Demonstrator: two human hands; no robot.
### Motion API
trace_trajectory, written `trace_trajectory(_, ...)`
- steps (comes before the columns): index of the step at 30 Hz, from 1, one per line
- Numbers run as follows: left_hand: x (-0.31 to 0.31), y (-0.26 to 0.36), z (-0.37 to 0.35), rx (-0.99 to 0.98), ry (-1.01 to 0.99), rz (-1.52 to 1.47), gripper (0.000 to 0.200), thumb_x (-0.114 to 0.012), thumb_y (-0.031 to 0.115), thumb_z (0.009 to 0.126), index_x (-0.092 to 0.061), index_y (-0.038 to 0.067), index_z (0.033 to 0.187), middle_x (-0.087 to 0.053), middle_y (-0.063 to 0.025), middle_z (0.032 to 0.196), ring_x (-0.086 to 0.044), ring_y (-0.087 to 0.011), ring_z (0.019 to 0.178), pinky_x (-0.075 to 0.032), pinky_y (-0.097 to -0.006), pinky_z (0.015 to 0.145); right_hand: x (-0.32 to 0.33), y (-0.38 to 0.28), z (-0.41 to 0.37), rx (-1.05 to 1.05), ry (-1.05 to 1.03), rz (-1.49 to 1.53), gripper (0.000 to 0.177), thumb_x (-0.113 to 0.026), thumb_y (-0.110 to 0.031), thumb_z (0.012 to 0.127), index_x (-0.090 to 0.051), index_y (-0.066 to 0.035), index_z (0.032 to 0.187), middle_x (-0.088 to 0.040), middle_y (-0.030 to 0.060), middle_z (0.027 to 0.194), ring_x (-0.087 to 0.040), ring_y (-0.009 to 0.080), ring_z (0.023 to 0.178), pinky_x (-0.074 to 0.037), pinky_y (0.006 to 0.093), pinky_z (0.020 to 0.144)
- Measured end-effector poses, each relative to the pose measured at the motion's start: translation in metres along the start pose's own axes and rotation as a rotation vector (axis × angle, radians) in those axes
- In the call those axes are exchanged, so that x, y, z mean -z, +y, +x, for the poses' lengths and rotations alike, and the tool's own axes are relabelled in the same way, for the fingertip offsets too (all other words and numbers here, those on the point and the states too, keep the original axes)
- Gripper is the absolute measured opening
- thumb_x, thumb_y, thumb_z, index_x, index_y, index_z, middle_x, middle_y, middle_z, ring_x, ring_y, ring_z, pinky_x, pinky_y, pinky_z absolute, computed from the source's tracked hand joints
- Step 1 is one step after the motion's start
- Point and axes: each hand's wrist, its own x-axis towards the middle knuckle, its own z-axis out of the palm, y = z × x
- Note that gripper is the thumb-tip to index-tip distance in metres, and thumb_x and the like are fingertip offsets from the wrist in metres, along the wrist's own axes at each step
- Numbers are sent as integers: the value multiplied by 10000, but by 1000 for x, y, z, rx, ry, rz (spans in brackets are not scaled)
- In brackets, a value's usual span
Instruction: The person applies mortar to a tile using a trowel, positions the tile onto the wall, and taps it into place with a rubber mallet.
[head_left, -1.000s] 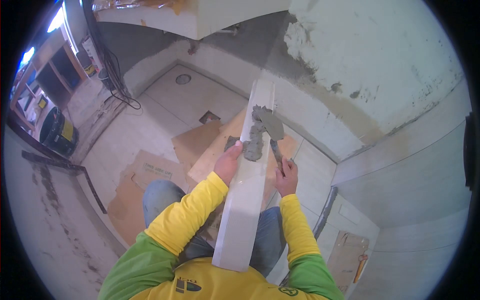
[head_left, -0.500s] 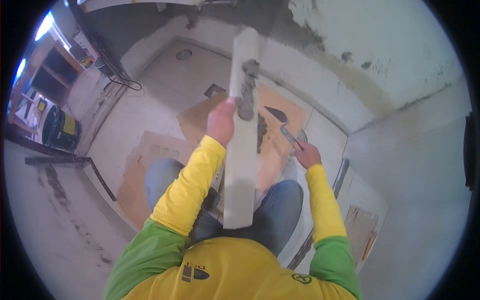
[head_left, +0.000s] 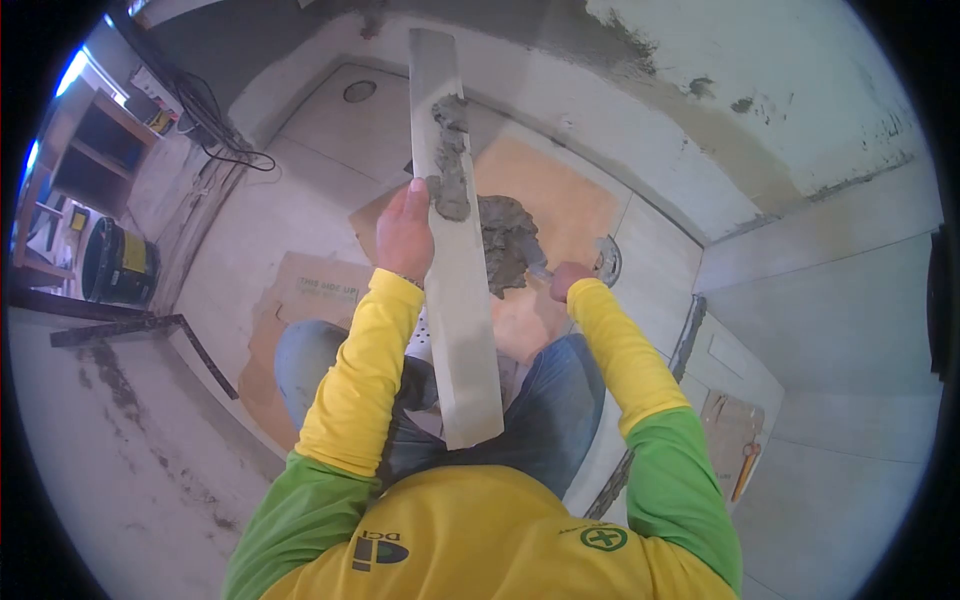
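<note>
My left hand (head_left: 406,234) grips the long edge of a pale tile strip (head_left: 468,340), held lengthwise above my knees. A ragged band of grey mortar (head_left: 453,165) lies on the strip's upper half. My right hand (head_left: 571,280) is closed round the handle of a trowel (head_left: 540,268). The trowel's blade is at the edge of a mortar heap (head_left: 508,235), partly hidden by it. That heap sits on a sheet of brown cardboard (head_left: 560,190) on the floor, and the strip covers part of the sheet.
A round drain (head_left: 360,91) lies in the far floor corner. At left stand a dark bucket (head_left: 120,262) and an angled metal bar (head_left: 205,352). A round grey disc-like object (head_left: 607,261) is near my right hand. An orange-handled tool (head_left: 746,472) lies at right.
My right hand has brought the trowel down and left, from above the cardboard to the mortar heap. The strip's far end has swung left in my left hand, uncovering more of the heap.
</note>
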Motion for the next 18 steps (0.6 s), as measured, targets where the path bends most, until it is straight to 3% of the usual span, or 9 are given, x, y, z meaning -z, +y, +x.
trace_trajectory(2, -1, 2, -1, 2, -3, 7, 543, -468, 427, 1013, -627, -57, 1200, -681, -198, 1112, -620, -280, 1059, -444, -354, 938, -9, 19, 22, 26, -38, 41, 272, -574, -162, 828, -711, -46, 1032, -702, 191, 1010, -684, 358, 972, -541, 425, 871)
trace_trajectory(4, -1, 6, -4, 38, 0, 49, 551, -466, 433, 1012, -621, -55, 1213, -674, -202, 1143, -612, -297, 1086, -437, -357, 958, -12, 41, 39, 771, -105, -504, 225, -581, -193, 885, -692, -5, 937, -702, 184, 873, -708, 316, 857, -560, 436, 707)
trace_trajectory(5, -1, 6, -4, 35, 0, 50, 551, -466, 433, 1012, -621, -55, 1213, -674, -202, 1143, -612, -297, 1086, -437, -357, 958, -7, 43, 30, 771, -101, -503, 225, -581, -193, 885, -692, -5, 937, -702, 184, 873, -708, 316, 857, -560, 436, 707)
trace_trajectory(7, -3, 1, -3, 22, -8, 36, 561, -458, 445, 1011, -620, -49, 1220, -671, -208, 1149, -610, -316, 1096, -436, -362, 961, -2, 49, 3, 143, -422, 519, 248, -543, -199, 937, -706, -15, 970, -702, 157, 859, -703, 238, 758, -562, 406, 606)
trace_trajectory(9, -5, -4, -1, 26, 3, 59, 562, -459, 444, 1010, -618, -51, 1222, -670, -209, 1153, -608, -320, 1102, -435, -361, 962, -11, 63, -22, 53, -420, 953, 267, -543, -258, 975, -686, -41, 1038, -655, 100, 788, -635, 190, 605, -520, 362, 489)
trace_trajectory(11, -6, -4, -1, 29, 9, 80, 562, -459, 443, 1010, -616, -52, 1225, -669, -210, 1157, -606, -324, 1108, -434, -361, 963, -20, 76, -41, 187, -404, 1237, 293, -550, -257, 986, -641, -49, 1170, -629, 75, 791, -577, 186, 546, -498, 337, 473)
trace_trajectory(14, -10, -5, -3, 102, -14, 7, 557, -460, 434, 1008, -612, -54, 1229, -664, -220, 1158, -605, -324, 1104, -433, -361, 962, -4, 79, -81, 178, -326, 1459, 404, -591, -262, 957, -579, -42, 1295, -630, 78, 834, -604, 170, 609, -506, 327, 470)
trace_trajectory(17, -12, -12, -4, 62, -40, 89, 540, -458, 413, 1011, -602, -54, 1244, -658, -210, 1178, -602, -306, 1104, -426, -360, 969, 30, 70, -118, 216, -107, 1470, 451, -645, -210, 934, -560, -50, 1348, -625, 56, 823, -572, 154, 578, -490, 305, 493)
trace_trajectory(18, -15, -13, -7, 133, -76, 7, 534, -456, 405, 1013, -597, -50, 1254, -655, -199, 1189, -598, -290, 1102, -421, -357, 974, 35, 69, -120, 231, -95, 1464, 451, -645, -210, 934, -560, -50, 1348, -625, 56, 823, -572, 154, 578, -490, 305, 493)
